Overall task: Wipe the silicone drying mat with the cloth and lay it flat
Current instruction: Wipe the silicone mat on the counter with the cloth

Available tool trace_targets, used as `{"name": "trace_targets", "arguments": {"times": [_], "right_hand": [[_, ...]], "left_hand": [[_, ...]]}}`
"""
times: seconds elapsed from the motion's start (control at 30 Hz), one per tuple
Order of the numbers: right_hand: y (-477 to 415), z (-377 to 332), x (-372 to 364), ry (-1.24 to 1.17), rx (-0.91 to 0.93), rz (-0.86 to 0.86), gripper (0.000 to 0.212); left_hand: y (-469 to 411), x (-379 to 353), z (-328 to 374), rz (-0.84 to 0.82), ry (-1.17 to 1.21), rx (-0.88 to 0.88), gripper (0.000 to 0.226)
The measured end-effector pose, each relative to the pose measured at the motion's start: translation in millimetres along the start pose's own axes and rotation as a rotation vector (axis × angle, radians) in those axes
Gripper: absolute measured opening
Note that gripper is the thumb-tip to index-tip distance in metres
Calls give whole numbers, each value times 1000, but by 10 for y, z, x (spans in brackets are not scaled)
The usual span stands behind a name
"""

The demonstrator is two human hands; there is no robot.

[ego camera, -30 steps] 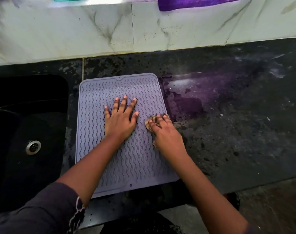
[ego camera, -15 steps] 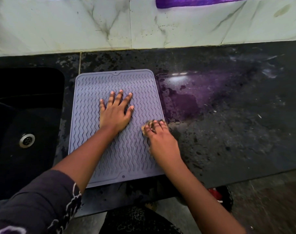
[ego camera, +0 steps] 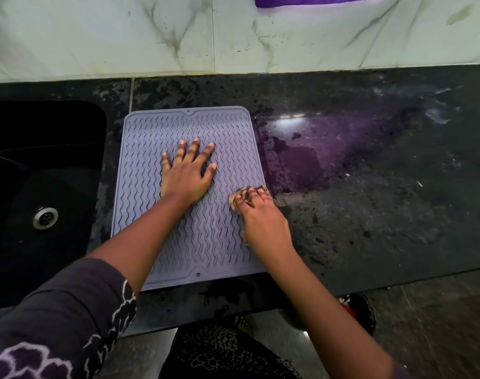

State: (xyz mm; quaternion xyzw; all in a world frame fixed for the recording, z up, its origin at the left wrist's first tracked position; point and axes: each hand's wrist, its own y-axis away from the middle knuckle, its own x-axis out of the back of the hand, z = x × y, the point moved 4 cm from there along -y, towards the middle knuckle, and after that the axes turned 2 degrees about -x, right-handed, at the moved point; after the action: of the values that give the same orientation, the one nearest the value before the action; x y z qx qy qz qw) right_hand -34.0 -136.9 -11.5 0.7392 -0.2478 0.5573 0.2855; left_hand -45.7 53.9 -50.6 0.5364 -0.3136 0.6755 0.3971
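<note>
A grey-lilac silicone drying mat [ego camera: 151, 149] with wavy ribs lies flat on the dark stone counter, just right of the sink. My left hand [ego camera: 185, 176] presses palm-down on the mat's middle with fingers spread. My right hand [ego camera: 260, 217] sits at the mat's right edge, fingers curled over a small tan cloth [ego camera: 237, 196] that peeks out under the fingertips. The cloth rests against the mat's surface; most of it is hidden under the hand.
A black sink [ego camera: 41, 187] with a metal drain [ego camera: 45, 218] lies to the left. The counter [ego camera: 370, 201] right of the mat is wet and shiny. A marble backsplash [ego camera: 178, 36] runs behind, with a purple cloth [ego camera: 315, 0] at its top. The counter's front edge is near my body.
My right hand with the cloth has stayed near the mat's right edge, shifting only slightly. The left hand keeps pressing the mat. The camera view has drifted a little.
</note>
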Motion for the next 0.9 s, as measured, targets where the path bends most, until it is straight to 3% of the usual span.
{"name": "trace_targets", "arguments": {"times": [0.2,0.37,0.53,0.77,0.9], "right_hand": [[572,51,-1,-52,75,-123,54],[152,34,138,-104,19,44,54],[238,10,-49,7,88,-19,53],[772,135,-6,-106,209,-216,50],[422,54,153,-189,75,-43,46]], "left_hand": [[-6,3,4,-9,-1,-1,54],[-4,-25,4,-4,-3,-3,55],[-30,-8,-5,10,-4,-6,54],[-13,-9,-10,-11,-2,1,55],[-23,0,-13,-1,-1,-5,55]]}}
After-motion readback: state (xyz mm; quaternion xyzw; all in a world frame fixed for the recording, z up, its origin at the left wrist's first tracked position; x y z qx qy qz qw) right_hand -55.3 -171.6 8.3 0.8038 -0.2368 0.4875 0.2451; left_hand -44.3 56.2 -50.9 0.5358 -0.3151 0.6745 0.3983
